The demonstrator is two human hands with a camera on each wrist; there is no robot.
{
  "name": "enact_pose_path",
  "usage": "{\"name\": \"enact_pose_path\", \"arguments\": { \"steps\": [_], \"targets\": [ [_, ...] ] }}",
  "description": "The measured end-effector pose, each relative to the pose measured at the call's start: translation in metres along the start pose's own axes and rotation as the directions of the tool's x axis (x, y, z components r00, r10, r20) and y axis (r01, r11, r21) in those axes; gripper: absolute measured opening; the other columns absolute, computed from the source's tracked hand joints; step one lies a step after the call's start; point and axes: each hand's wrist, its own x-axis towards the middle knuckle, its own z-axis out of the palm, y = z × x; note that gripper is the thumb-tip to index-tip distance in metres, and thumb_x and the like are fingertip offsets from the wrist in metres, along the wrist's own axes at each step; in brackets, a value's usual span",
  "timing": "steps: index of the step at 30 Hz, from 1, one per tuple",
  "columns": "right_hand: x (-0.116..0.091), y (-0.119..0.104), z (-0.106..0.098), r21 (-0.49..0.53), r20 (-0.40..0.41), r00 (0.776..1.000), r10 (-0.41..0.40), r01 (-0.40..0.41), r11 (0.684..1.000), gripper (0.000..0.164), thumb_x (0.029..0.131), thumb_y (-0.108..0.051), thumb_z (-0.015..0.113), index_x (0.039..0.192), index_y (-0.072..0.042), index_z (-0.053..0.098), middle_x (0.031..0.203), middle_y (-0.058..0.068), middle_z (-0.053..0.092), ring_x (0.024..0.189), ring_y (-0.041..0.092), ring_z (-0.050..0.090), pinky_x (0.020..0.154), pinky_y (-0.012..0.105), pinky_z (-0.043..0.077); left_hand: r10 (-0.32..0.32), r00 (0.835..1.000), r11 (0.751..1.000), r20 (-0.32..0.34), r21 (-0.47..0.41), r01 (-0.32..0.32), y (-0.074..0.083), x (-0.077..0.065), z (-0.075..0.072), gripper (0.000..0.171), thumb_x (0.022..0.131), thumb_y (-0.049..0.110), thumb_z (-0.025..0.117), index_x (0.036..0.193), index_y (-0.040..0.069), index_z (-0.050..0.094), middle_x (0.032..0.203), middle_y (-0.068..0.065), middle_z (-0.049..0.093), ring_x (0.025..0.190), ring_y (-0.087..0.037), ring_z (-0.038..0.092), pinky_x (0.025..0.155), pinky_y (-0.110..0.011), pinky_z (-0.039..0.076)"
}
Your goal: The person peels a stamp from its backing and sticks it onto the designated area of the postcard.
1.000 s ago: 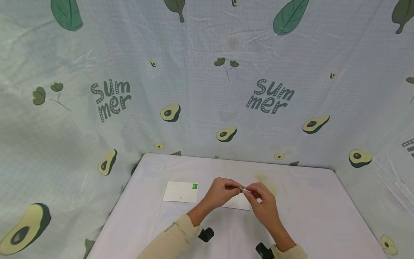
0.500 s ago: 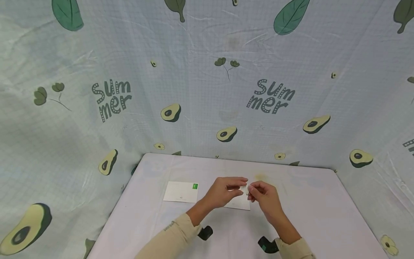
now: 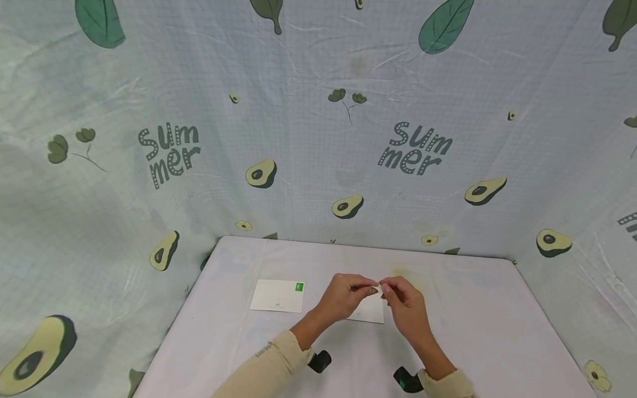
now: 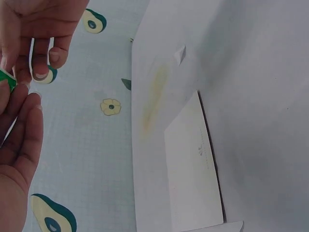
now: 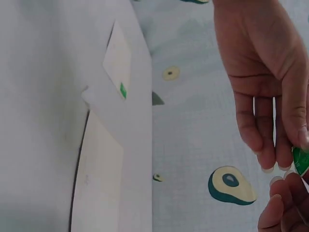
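Both hands meet above the right-hand card, fingertips almost together. Between them is a small green stamp (image 5: 301, 160), its edge bent and partly hidden by fingers. My right hand (image 3: 405, 304) pinches it between thumb and fingers, the other fingers loosely curved. From the opposite side my left hand (image 3: 340, 296) pinches its edge with thumb and forefinger. Under the hands, a plain white card (image 3: 368, 313) lies flat, partly covered by the left hand in the head view. To its left rests another white card (image 3: 276, 296), bearing a green stamp (image 3: 299, 287) in its upper right corner.
A small folded white scrap (image 4: 180, 54) lies right of the near card in the left wrist view. Another pale scrap (image 5: 87, 95) sits between the cards. The white-covered table (image 3: 473, 309) backs onto a printed curtain (image 3: 308, 138).
Half a second ago the left thumb and fingers were spread apart while the right hand held the small piece. The left fingertips have since closed in on it. Both cards stay put.
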Motion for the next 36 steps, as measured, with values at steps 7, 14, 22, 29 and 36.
{"name": "enact_pose_path", "arguments": {
  "steps": [7, 14, 22, 29, 36],
  "targets": [
    [0.003, 0.007, 0.006, -0.131, -0.040, 0.944, -0.327, 0.320, 0.938, 0.021, 0.090, 0.009, 0.073, 0.103, -0.008, 0.075, 0.095, 0.000, 0.070, 0.078, 0.005, 0.058, 0.066, 0.014, 0.050, -0.060, 0.998, 0.998, 0.029, 0.014, 0.059, -0.001, 0.002, -0.002, 0.023, 0.104, 0.018, 0.064, 0.108, 0.003, 0.080, 0.100, -0.011, 0.082, 0.092, -0.017, 0.078, 0.081, -0.017, 0.060],
    [0.004, 0.005, 0.013, -0.121, -0.087, 0.976, -0.198, 0.187, 0.975, 0.009, 0.092, 0.006, 0.072, 0.091, -0.002, 0.073, 0.073, 0.007, 0.066, 0.064, 0.002, 0.054, 0.055, 0.018, 0.048, -0.144, 0.988, 0.989, 0.057, 0.023, 0.143, -0.002, 0.001, 0.000, 0.017, 0.100, 0.016, 0.071, 0.107, 0.004, 0.081, 0.098, -0.008, 0.082, 0.084, -0.004, 0.072, 0.074, -0.016, 0.057],
    [0.008, -0.001, 0.016, -0.101, -0.066, 0.988, 0.139, -0.145, 0.984, 0.008, 0.099, -0.001, 0.067, 0.093, 0.000, 0.073, 0.071, 0.008, 0.063, 0.061, 0.005, 0.052, 0.054, 0.022, 0.046, -0.216, 0.976, 0.971, 0.020, 0.112, 0.212, -0.011, -0.001, -0.005, 0.031, 0.097, 0.017, 0.075, 0.125, 0.003, 0.075, 0.100, -0.007, 0.082, 0.090, -0.012, 0.075, 0.076, -0.024, 0.062],
    [0.008, 0.006, 0.016, -0.083, -0.062, 0.940, 0.336, -0.340, 0.937, 0.009, 0.099, -0.004, 0.067, 0.096, 0.001, 0.073, 0.076, 0.013, 0.065, 0.065, 0.010, 0.055, 0.056, 0.021, 0.046, -0.243, 0.969, 0.936, -0.038, 0.251, 0.245, -0.042, -0.010, -0.017, 0.033, 0.099, 0.020, 0.071, 0.127, 0.000, 0.072, 0.116, -0.013, 0.079, 0.107, -0.026, 0.076, 0.088, -0.036, 0.064],
    [0.008, 0.017, 0.013, -0.113, -0.058, 0.920, 0.387, -0.391, 0.914, 0.011, 0.101, -0.006, 0.066, 0.099, 0.001, 0.073, 0.081, 0.014, 0.068, 0.070, 0.012, 0.057, 0.058, 0.021, 0.047, -0.339, 0.941, 0.854, 0.017, 0.424, 0.301, -0.071, -0.012, -0.019, 0.053, 0.098, 0.027, 0.074, 0.143, 0.004, 0.062, 0.143, -0.016, 0.067, 0.132, -0.034, 0.066, 0.108, -0.048, 0.056]
  ]
}}
